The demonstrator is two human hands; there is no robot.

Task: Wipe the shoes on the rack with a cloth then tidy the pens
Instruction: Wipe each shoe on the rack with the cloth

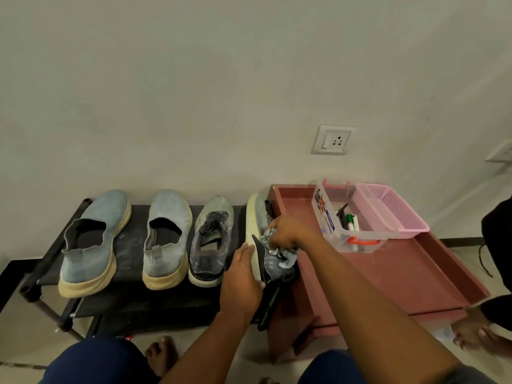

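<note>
Several shoes stand on a black rack (pixel 166 300): two blue slip-ons (pixel 94 245) (pixel 167 239), a grey laced sneaker (pixel 212 239), and a fourth sneaker (pixel 256 217) tipped on its side at the rack's right end. My left hand (pixel 243 275) grips that tipped sneaker by its pale sole. My right hand (pixel 288 231) presses a crumpled grey-blue cloth (pixel 288 254) against its upper. Pens and markers (pixel 350 221) lie in a clear plastic box (pixel 332 231) with orange latches.
The clear box sits beside a pink mesh basket (pixel 399 209) on a reddish-brown tray table (pixel 401 273) to the right of the rack. A wall socket (pixel 333 139) is above. Another person's foot (pixel 476 336) is at lower right; my feet are below the rack.
</note>
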